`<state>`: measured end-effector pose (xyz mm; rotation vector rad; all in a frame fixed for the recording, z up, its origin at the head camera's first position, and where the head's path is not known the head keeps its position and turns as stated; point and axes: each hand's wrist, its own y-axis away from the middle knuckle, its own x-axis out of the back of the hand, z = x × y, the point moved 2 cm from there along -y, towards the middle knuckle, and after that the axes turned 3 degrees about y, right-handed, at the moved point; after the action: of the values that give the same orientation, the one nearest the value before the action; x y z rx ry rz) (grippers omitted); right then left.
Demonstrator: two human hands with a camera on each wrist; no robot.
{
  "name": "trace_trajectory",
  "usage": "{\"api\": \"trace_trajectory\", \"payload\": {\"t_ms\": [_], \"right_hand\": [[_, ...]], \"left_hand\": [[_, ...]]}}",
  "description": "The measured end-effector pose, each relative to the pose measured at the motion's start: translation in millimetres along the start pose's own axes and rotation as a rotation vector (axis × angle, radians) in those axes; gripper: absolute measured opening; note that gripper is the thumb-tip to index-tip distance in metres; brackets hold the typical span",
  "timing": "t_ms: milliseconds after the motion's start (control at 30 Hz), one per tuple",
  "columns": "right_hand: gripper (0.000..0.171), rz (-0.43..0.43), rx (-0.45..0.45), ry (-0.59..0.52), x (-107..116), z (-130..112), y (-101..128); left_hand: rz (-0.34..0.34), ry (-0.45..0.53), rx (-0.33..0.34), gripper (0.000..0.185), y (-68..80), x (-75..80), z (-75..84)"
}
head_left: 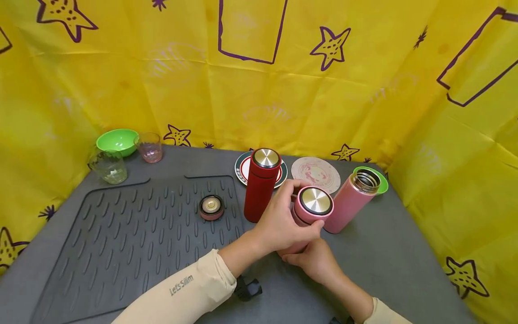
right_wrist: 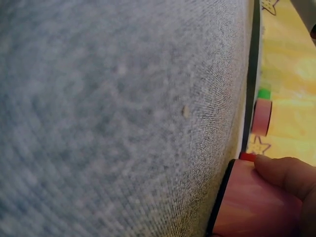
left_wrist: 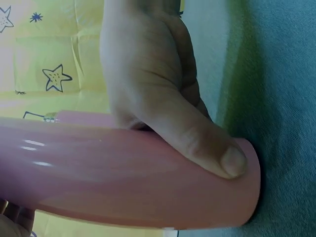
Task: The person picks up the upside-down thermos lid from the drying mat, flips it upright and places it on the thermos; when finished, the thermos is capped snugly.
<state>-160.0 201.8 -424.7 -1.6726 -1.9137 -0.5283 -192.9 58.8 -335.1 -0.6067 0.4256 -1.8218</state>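
A pink thermos flask (head_left: 297,245) stands in front of me, its lid (head_left: 316,200) topped with a brushed-steel disc. Around the lid end, the fingers and thumb of my left hand (head_left: 279,225) grip it. My right hand (head_left: 317,263) holds the same flask low on its body; the left wrist view shows that thumb (left_wrist: 232,160) lying along the wall close to the base. Just right of the hands is a second pink flask (head_left: 349,204), lidless with its steel mouth showing. A red flask (head_left: 261,193) with its lid on stands to the left.
On the grey drying mat (head_left: 133,238) lies a loose lid (head_left: 211,207), underside up. A rimmed plate (head_left: 243,168), a pink patterned disc (head_left: 315,173) and a green dish (head_left: 382,182) sit behind the flasks. Back left are a green bowl (head_left: 117,140) and two glasses (head_left: 150,150).
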Motion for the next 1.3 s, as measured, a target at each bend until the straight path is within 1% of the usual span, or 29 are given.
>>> {"api": "trace_trajectory", "payload": {"t_ms": [67, 167, 233, 333, 400, 433, 467, 533, 600, 667, 700, 767, 900, 967, 1033, 1100, 1167, 1233, 1300], "right_hand": [[0.038, 0.010, -0.018, -0.005, -0.4, 1.1, 2.2], [0.039, 0.024, -0.033, 0.001, -0.3, 3.3, 4.4], [0.040, 0.035, -0.030, 0.004, 0.6, 4.3, 4.8], [0.035, 0.027, -0.021, 0.006, 1.5, 5.4, 4.8], [0.033, 0.019, -0.023, -0.006, 1.7, 5.4, 4.7], [0.032, 0.019, -0.027, -0.011, 1.5, 5.6, 4.7], [0.031, 0.021, -0.034, -0.009, 1.3, 5.7, 4.9], [0.035, 0.031, -0.045, -0.011, 1.2, 5.3, 4.8], [0.037, 0.033, -0.044, -0.010, 0.7, 4.9, 4.7], [0.038, 0.036, -0.038, 0.001, 0.8, 4.0, 3.8], [0.039, 0.035, -0.023, 0.003, 0.8, 3.4, 3.0], [0.043, 0.032, 0.017, -0.005, 0.7, 2.1, 1.2], [0.041, 0.015, 0.048, -0.004, -0.1, 1.9, -1.4], [0.038, 0.009, 0.019, 0.000, -0.6, 2.5, -1.4], [0.036, 0.009, -0.003, 0.019, -1.0, 2.3, -1.2], [0.042, 0.020, -0.010, 0.032, -1.1, 1.9, -1.1], [0.044, 0.029, -0.001, 0.053, -1.2, 1.3, -1.2], [0.048, 0.034, 0.029, 0.044, -1.2, 0.9, -1.7], [0.049, 0.031, 0.052, 0.020, -1.3, 1.0, -2.1]], "left_hand": [[-0.028, -0.002, -0.026, 0.066, 0.8, -1.0, -1.4], [-0.059, 0.006, -0.039, 0.067, 0.9, -3.1, -3.1], [-0.064, 0.022, -0.017, 0.073, 0.4, -4.9, -2.4], [-0.041, 0.038, 0.041, 0.080, -1.7, -7.5, 0.4], [-0.027, 0.031, 0.067, 0.080, -2.8, -8.4, 1.7], [-0.023, 0.020, 0.066, 0.078, -3.2, -8.3, 2.0], [-0.025, 0.010, 0.053, 0.075, -3.4, -7.6, 1.9], [-0.042, 0.001, 0.018, 0.068, -3.1, -5.3, 0.5], [-0.059, -0.009, -0.022, 0.066, -2.3, -2.6, -1.4], [-0.074, -0.016, -0.039, 0.068, -1.4, -0.3, -2.6], [-0.078, -0.012, -0.035, 0.071, -1.1, 0.5, -2.6], [-0.076, -0.007, -0.003, 0.079, -0.3, 1.1, -2.1], [-0.040, -0.003, 0.075, 0.084, -0.1, 0.5, 0.3], [-0.035, 0.001, 0.073, 0.078, -0.3, 0.6, 0.5], [-0.044, 0.001, 0.045, 0.072, -0.4, 2.0, -0.1], [-0.068, 0.014, 0.015, 0.071, -0.1, 3.7, -1.1], [-0.088, 0.027, -0.003, 0.074, 0.2, 4.9, -2.1], [-0.094, 0.036, 0.008, 0.080, 0.2, 4.8, -1.9], [-0.081, 0.037, 0.038, 0.085, 0.2, 3.2, -0.8]]}}
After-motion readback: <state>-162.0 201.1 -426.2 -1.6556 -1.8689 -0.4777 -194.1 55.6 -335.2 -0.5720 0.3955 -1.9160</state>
